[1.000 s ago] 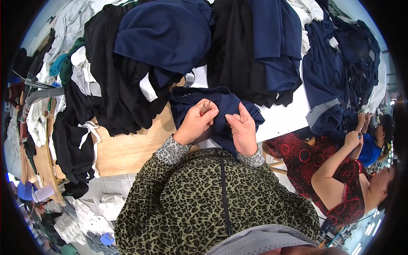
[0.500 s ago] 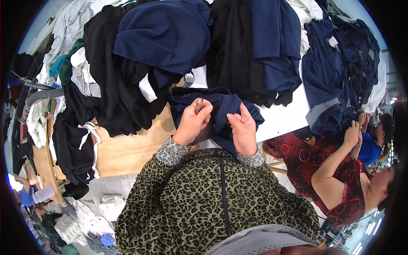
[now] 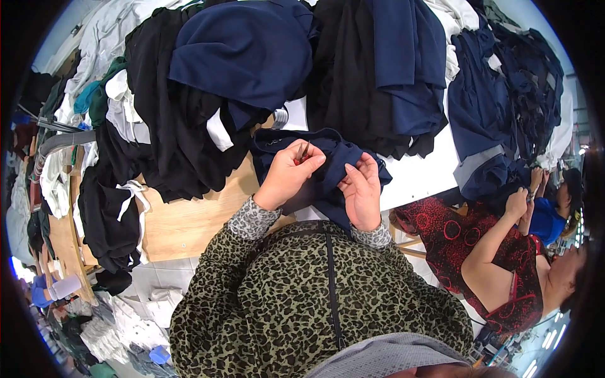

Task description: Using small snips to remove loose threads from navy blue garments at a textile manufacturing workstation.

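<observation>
head view: navy garment (image 3: 335,156) bunched ahead at twelve o'clock
the left hand (image 3: 287,176), at eleven, is closed around small pointed snips (image 3: 304,152); the right hand (image 3: 362,198), at one, half-curled, seems to pinch a fold. the garment looks light, soft, limp; i'd hold it by its ten-o'clock edge.

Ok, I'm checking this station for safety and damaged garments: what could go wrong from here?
1. The small pointed tool in the left hand sits over the navy garment, so a slip could snag or nick the cloth.
2. The right hand is at that same garment, close by, so its fingers might get pricked if the tool swings across.
</observation>
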The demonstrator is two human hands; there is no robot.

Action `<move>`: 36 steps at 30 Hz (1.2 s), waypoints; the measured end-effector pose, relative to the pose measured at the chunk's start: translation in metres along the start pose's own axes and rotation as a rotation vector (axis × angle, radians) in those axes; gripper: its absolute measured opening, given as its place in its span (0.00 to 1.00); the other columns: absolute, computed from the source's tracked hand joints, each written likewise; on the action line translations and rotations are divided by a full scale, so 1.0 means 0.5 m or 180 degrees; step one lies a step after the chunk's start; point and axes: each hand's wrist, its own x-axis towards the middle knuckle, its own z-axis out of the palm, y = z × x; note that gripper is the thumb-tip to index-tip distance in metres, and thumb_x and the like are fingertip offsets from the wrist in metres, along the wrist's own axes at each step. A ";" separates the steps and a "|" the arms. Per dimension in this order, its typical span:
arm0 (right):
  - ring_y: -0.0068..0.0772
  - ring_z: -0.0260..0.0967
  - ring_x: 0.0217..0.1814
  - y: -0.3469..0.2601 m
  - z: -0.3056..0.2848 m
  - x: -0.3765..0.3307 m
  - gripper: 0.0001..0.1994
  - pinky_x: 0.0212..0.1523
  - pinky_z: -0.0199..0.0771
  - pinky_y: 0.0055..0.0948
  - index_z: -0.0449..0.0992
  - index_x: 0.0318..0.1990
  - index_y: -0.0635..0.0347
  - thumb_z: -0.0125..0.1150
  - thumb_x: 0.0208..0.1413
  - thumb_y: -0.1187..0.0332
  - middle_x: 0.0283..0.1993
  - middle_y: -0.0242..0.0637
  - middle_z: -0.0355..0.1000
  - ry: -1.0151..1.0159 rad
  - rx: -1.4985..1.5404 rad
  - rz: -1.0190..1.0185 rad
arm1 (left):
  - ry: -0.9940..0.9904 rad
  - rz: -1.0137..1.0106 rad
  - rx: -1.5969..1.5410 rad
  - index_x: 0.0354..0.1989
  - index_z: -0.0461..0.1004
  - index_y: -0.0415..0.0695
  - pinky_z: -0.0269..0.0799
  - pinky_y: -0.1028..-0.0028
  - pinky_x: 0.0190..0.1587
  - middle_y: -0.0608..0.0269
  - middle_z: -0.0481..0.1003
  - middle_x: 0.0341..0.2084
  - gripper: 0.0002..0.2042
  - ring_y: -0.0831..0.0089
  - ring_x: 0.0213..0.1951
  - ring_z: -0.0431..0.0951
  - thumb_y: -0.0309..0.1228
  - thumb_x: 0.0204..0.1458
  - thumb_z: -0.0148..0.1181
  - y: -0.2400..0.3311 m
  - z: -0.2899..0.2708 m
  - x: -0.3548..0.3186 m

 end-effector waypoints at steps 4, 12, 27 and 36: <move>0.21 0.63 0.40 0.001 0.002 -0.001 0.23 0.38 0.66 0.23 0.53 0.56 0.55 0.51 0.54 0.79 0.57 0.36 0.51 0.0118 -0.0171 -0.0198 | 0.0016 -0.0124 0.0058 0.30 0.72 0.38 0.62 0.84 0.27 0.73 0.69 0.26 0.06 0.87 0.24 0.64 0.28 0.51 0.58 -0.007 0.000 0.010; 0.12 0.60 0.30 -0.010 -0.011 -0.002 0.15 0.33 0.62 0.13 0.73 0.48 0.66 0.52 0.52 0.82 0.34 0.29 0.71 -0.0604 -0.1174 -0.0245 | -0.0157 0.0079 0.0324 0.31 0.71 0.41 0.56 0.87 0.22 0.76 0.65 0.21 0.05 0.89 0.21 0.60 0.28 0.52 0.58 0.006 0.002 0.015; 0.07 0.55 0.24 -0.012 -0.004 0.028 0.06 0.25 0.55 0.10 0.75 0.36 0.62 0.53 0.58 0.70 0.36 0.26 0.75 -0.0497 -0.0932 -0.0069 | -0.0371 0.1177 0.2412 0.54 0.64 0.38 0.69 0.70 0.34 0.55 0.71 0.29 0.24 0.63 0.28 0.73 0.26 0.46 0.60 0.036 -0.028 -0.034; 0.06 0.55 0.25 -0.019 -0.002 0.024 0.06 0.26 0.56 0.11 0.75 0.36 0.61 0.53 0.59 0.69 0.37 0.26 0.75 -0.0516 -0.1054 -0.0133 | -0.0513 0.0784 0.2966 0.43 0.60 0.42 0.68 0.64 0.32 0.53 0.73 0.25 0.18 0.54 0.31 0.76 0.26 0.46 0.60 0.048 0.003 -0.047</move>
